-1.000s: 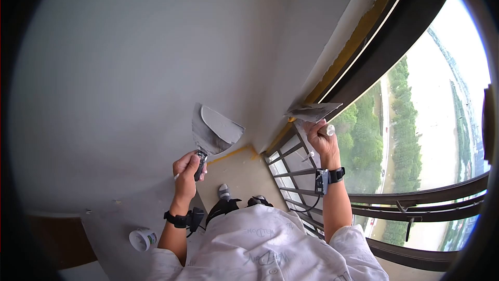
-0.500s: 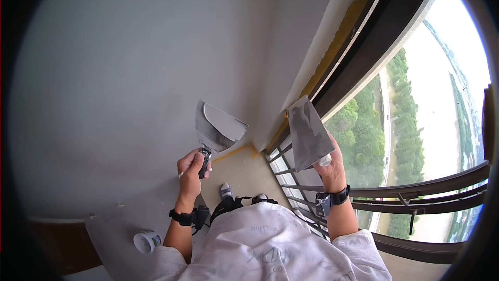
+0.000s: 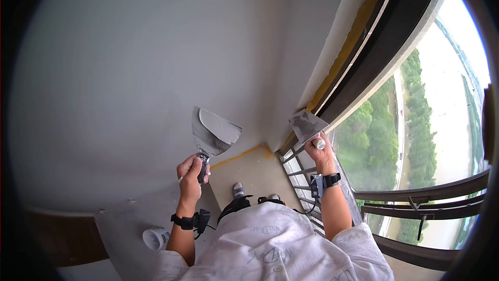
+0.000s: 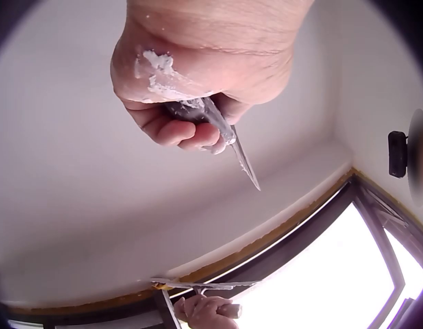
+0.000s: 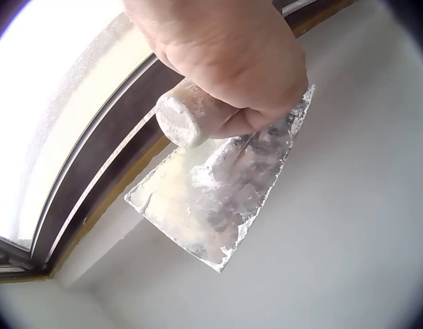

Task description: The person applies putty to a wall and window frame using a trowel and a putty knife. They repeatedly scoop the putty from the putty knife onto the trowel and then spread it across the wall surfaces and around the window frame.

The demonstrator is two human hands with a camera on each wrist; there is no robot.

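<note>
Both arms are raised in front of the body, elbows bent, forearms bare. The left hand (image 3: 191, 169) is closed, fingers wrapped round the handle of a putty knife (image 3: 213, 135), with white smears on its skin. The right hand (image 3: 320, 152), slightly higher, is clenched round a second knife (image 3: 306, 125).

- White garment (image 3: 270, 250), below and between the left hand (image 3: 191, 169) and the right hand (image 3: 319, 151): faint grey print, seen upside down. A small line nearer the hands reads roughly "WELLDONE". A larger line further from them seems to repeat the word, but its last letters are unclear.
- White tub (image 3: 156, 238), below the left hand beside the forearm: a green label patch, too small to read.
- Left putty knife (image 3: 213, 135) and right putty knife (image 3: 306, 125), one in each hand: no stamp or brand can be read on either blade.
</note>
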